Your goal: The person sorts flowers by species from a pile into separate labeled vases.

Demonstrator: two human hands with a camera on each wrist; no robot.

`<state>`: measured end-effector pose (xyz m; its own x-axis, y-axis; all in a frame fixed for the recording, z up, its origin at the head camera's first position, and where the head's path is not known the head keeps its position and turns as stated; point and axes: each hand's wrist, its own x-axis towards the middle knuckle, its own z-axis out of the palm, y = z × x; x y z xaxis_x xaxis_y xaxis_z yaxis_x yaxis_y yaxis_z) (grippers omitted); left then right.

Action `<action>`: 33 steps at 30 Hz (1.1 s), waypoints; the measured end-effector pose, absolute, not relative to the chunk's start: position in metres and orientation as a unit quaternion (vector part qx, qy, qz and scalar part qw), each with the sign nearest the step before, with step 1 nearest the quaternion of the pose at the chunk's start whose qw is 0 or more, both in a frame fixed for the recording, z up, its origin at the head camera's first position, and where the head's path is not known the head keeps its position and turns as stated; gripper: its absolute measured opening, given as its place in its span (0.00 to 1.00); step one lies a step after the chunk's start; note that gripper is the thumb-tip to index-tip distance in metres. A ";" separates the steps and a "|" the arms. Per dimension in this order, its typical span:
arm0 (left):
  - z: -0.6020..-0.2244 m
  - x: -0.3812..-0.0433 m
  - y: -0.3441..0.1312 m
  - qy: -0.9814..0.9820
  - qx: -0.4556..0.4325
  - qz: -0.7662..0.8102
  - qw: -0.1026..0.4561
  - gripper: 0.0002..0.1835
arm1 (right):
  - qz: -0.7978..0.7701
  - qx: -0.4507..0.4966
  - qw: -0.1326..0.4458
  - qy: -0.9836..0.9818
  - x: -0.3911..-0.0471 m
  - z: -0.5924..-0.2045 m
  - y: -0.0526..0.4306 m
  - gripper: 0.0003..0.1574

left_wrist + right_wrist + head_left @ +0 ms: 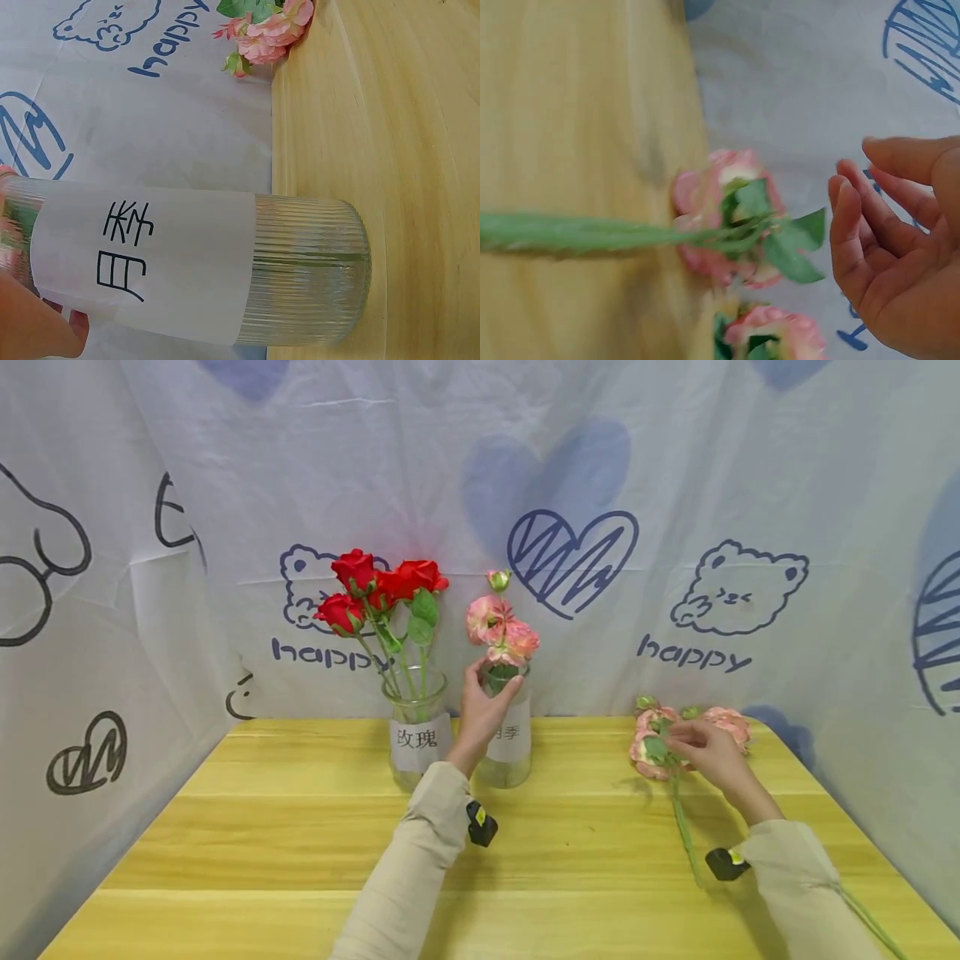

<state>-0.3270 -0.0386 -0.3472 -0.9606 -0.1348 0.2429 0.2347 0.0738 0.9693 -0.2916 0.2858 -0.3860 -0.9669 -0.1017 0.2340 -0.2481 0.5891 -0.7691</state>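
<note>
My left hand (pixel 482 714) grips the neck of a ribbed glass vase (pixel 517 760), thumb on one side and fingers on the other. Its white paper label (pixel 180 262) carries black characters, and pink flowers (pixel 512 642) with a green bud rise from its mouth. At the right, my right hand (pixel 716 756) hovers beside a pink flower (pixel 731 176) lying on the table. In the right wrist view its loosely bent fingers and thumb stand apart, with nothing between them. The flower's green stem (pixel 684 827) points toward the table's front.
Left of the held vase stands another labelled glass vase (pixel 417 693) with several red roses (pixel 356 568). Another pink flower (pixel 729 723) lies at the back right of the wooden table (pixel 300 843). A white printed curtain (pixel 450 468) hangs behind.
</note>
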 end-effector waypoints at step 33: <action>-0.347 -0.327 -0.038 -0.722 -0.029 -0.677 0.139 0.38 | 0.441 0.051 -0.049 -0.895 -0.270 -0.434 0.311 0.30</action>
